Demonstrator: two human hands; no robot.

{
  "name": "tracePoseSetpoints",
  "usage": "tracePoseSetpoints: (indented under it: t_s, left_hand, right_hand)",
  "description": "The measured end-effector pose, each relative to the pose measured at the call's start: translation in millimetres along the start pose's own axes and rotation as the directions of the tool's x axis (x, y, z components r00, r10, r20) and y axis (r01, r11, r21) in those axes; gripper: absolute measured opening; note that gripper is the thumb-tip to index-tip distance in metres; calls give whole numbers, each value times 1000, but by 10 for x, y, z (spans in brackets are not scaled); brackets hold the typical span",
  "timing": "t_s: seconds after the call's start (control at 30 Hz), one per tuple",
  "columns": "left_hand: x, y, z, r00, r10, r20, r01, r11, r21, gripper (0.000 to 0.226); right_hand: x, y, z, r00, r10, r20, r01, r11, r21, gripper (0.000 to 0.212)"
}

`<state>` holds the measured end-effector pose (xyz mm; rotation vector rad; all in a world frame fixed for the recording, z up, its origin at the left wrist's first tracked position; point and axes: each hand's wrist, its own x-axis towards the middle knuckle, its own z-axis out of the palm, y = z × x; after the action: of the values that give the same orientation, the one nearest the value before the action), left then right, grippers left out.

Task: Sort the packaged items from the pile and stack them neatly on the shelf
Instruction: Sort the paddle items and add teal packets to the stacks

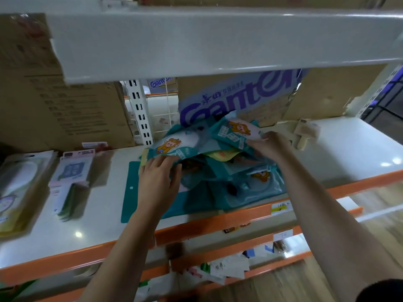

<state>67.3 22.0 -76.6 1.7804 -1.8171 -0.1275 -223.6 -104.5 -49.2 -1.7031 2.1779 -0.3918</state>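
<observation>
Shelf (305,153), white with an orange front edge, is seen under a wide grey board (218,40). Brown boxes (65,110) are stood at the back of it. A messy pile of teal packs (244,186) is heaped in the middle of the shelf, and pink packs (72,168) are laid in a stack well to the left. One teal pack (174,147) is gripped at its near edge by the left hand (159,182). Another teal pack (235,131) is pinched by the right hand (268,144) on top of the pile.
</observation>
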Motion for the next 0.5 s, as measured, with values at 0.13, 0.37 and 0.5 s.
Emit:
tracePoseSetpoints:
  t_s: [0.13, 0.37, 0.5]
  left_hand:
    - [-65, 77, 41, 999, -29, -20, 29, 1000, -4, 32]
    - [-125, 209, 125, 991, -65, -114, 66, 998, 6, 22]
    - [-137, 329, 167, 992, -51, -114, 52, 999, 11, 36]
  right_hand:
    - [105, 78, 39, 997, 30, 71, -31, 999, 11, 100]
    - [137, 432, -6, 981, 152, 121, -170, 974, 153, 98]
    - [93, 552, -4, 988, 113, 106, -142, 933, 330, 92]
